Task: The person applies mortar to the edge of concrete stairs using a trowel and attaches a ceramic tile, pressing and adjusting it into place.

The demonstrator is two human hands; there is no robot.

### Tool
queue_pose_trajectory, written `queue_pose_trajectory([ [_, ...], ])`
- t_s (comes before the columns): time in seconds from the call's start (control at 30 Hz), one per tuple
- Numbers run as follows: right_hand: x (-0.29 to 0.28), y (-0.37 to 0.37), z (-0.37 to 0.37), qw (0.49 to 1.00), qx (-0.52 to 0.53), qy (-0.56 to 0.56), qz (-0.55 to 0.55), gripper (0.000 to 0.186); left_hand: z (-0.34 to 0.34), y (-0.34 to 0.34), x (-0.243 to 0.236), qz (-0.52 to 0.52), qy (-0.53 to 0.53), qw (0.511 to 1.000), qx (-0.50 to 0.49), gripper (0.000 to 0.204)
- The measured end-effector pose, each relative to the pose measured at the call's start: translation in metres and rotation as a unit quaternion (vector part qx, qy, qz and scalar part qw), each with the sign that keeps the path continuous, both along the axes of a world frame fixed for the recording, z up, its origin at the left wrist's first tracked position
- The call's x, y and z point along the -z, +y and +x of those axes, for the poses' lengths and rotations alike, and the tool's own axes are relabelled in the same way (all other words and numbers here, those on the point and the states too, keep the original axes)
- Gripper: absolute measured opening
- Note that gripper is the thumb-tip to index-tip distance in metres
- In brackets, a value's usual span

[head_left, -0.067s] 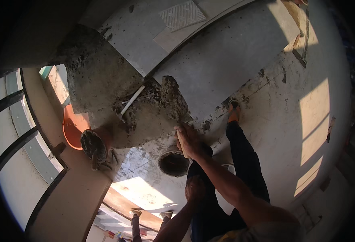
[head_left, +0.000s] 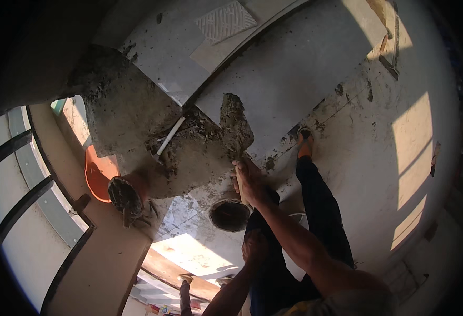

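Observation:
My right hand [head_left: 247, 181] grips a pale wooden handle [head_left: 242, 192]. Just beyond it a mortar-covered blade [head_left: 234, 118], apparently on that handle, lies over the edge of a large grey tile [head_left: 279, 79] and the mortar patch [head_left: 189, 163]. My left hand [head_left: 253, 247] rests on my left leg, its fingers too dim to make out. Beside it stands a round bucket [head_left: 228, 215] with a dark inside. A white-handled tool [head_left: 171, 137] lies on the mortar to the upper left.
An orange tub [head_left: 98, 176] and a mortar-caked container [head_left: 126, 197] are at left, near a window frame [head_left: 18, 134]. A ridged square piece [head_left: 225, 21] lies on tiles at top. Tools [head_left: 389, 58] lie upper right. Another person's feet [head_left: 185, 279] show at lower left.
The mortar-covered blade has shifted slightly and its outline stands out more against the tile, with my right hand still on the handle. The whole view has shifted a little.

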State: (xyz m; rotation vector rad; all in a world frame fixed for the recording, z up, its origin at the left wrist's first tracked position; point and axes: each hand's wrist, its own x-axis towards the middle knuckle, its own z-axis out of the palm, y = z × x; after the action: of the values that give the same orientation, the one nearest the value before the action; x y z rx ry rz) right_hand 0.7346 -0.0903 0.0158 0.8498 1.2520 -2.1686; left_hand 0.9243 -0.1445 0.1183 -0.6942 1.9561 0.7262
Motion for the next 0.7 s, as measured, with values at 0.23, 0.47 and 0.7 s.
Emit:
queue_pose_trajectory([
  [0.23, 0.05, 0.049, -0.103, 0.884, 0.376, 0.105, 0.259, 0.036, -0.012, -0.029, 0.02, 0.014, 0.001, 0.997, 0.08, 0.027],
  [0.47, 0.145, 0.07, -0.26, 0.715, 0.493, 0.081, 0.489, 0.024, -0.032, -0.046, 0.034, 0.077, -0.003, 0.995, 0.069, 0.051],
  [0.7, 0.044, 0.011, -0.24, 0.876, 0.415, 0.114, 0.217, 0.022, -0.033, -0.041, 0.022, 0.03, -0.061, 0.991, 0.118, 0.058],
])
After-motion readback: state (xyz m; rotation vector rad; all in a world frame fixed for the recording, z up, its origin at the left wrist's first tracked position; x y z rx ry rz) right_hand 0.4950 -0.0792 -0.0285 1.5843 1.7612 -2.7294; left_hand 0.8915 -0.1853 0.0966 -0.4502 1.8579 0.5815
